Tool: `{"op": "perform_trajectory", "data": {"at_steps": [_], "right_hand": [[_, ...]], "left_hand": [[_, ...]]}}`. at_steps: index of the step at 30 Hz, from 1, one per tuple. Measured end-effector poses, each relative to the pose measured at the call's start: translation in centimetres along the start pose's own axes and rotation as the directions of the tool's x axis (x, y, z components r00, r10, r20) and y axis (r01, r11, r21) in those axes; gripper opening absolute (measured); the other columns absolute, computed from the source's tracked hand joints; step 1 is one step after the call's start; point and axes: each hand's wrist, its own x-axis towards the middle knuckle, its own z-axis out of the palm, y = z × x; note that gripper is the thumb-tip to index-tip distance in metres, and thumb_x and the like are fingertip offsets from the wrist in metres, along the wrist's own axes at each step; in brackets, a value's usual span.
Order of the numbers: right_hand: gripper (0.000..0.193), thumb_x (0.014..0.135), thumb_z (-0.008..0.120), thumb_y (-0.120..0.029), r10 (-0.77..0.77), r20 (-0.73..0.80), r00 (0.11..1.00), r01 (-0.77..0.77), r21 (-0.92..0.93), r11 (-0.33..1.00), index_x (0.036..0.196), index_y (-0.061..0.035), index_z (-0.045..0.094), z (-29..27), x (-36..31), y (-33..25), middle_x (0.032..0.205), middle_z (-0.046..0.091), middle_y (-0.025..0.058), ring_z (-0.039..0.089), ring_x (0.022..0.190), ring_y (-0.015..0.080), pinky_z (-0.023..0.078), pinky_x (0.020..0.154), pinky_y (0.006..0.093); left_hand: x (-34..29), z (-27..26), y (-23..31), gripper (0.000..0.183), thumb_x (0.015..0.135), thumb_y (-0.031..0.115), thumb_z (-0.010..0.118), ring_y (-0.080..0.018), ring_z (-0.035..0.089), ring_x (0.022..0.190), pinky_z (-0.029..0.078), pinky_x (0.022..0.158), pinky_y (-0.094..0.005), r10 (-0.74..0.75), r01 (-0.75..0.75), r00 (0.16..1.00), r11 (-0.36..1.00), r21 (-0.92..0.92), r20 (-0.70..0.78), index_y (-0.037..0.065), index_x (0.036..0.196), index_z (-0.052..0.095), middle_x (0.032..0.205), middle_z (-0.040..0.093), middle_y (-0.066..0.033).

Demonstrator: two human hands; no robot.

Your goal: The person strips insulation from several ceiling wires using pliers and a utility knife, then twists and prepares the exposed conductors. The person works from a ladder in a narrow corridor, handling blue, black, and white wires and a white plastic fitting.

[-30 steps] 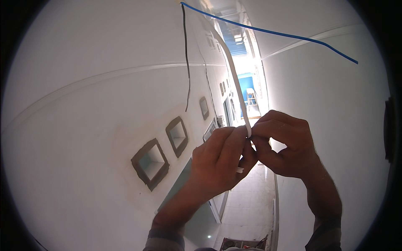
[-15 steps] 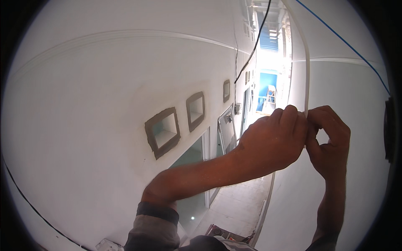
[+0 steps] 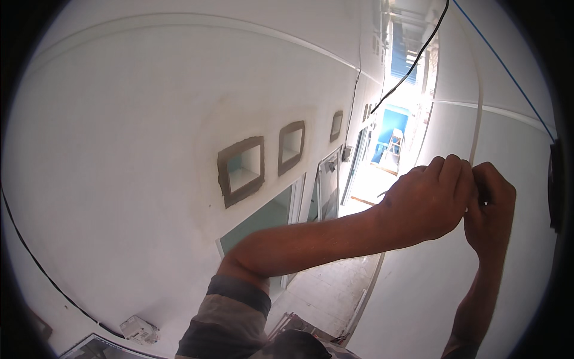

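A long, thin white cable or tube hangs in a curve from the upper edge down to my hands. My left hand is closed around it, knuckles toward me, with that arm reaching across the view. My right hand presses against the left one, its thumb and forefinger pinched on the same white length. The fingers hide the part between them; a tiny pale end shows just below. Behind my left wrist, a small dark greenish tip pokes out, too little of it to name.
The left wall has several square openings with grey mortar rims. A black cable and a blue cord hang overhead. A stepladder stands at the far end of the narrow passage. A white box sits low on the left.
The view has shifted, so my hands sit farther right in it. My right fingers have closed in, narrowing the gap between thumb and forefinger. Both hands still hold the white length.
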Motion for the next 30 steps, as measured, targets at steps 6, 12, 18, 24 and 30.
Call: {"op": "perform_trajectory", "data": {"at_steps": [6,12,18,24,30], "right_hand": [[0.018,0.083,0.062,0.001,-0.007,0.002,1.000,0.007,-0.030,1.000,0.075,-0.0011,0.046,0.0,-0.3,0.5,0.060,0.046,0.0069,0.037,0.053,0.0127,0.031,0.049,0.0302],[0.020,0.082,0.062,-0.001,-0.044,0.042,0.998,0.049,-0.117,0.992,0.075,-0.0015,0.043,-1.4,-0.4,0.7,0.059,0.043,0.0071,0.036,0.053,0.0137,0.031,0.049,0.0307],[0.018,0.084,0.061,-0.007,-0.009,0.001,1.000,0.009,-0.051,0.999,0.072,-0.0010,0.048,-0.8,0.6,-0.5,0.058,0.045,0.0065,0.035,0.052,0.0142,0.030,0.050,0.0313],[0.014,0.088,0.065,-0.008,-0.086,0.041,0.995,0.090,-0.103,0.991,0.084,-0.0016,0.054,-0.6,1.6,-0.2,0.065,0.052,0.0054,0.046,0.057,0.0136,0.038,0.054,0.0305],[0.016,0.085,0.069,-0.008,-0.172,0.019,0.985,0.173,-0.131,0.976,0.089,-0.0017,0.055,-0.9,2.3,-0.2,0.069,0.055,0.0066,0.051,0.060,0.0160,0.041,0.056,0.0320]], "left_hand": [[0.0,0.8,0.4,0.017,0.083,0.007,0.061,-0.0177,0.049,0.070,0.047,0.054,-0.0262,0.008,-0.009,0.999,1.000,0.010,0.044,-0.007,0.091,0.055,0.083,0.048,-0.0108],[0.4,1.7,1.1,0.018,0.083,0.010,0.063,-0.0177,0.051,0.070,0.048,0.051,-0.0268,-0.021,0.022,0.999,1.000,-0.017,0.047,-0.003,0.091,0.053,0.082,0.047,-0.0101],[0.9,0.6,0.0,0.036,0.078,0.020,0.074,-0.0189,0.057,0.071,0.051,0.050,-0.0293,-0.063,0.064,0.998,0.998,-0.020,0.027,0.001,0.097,0.050,0.086,0.048,-0.0096],[2.0,-1.6,-1.9,0.036,0.082,0.020,0.077,-0.0209,0.070,0.073,0.058,0.052,-0.0277,0.044,-0.048,0.998,0.995,0.082,0.049,-0.004,0.104,0.062,0.095,0.064,-0.0160],[2.8,-1.8,-2.9,0.038,0.083,0.021,0.079,-0.0180,0.069,0.073,0.056,0.052,-0.0261,0.160,-0.156,0.986,0.982,0.103,-0.036,-0.003,0.108,0.064,0.100,0.065,-0.0157]]}}
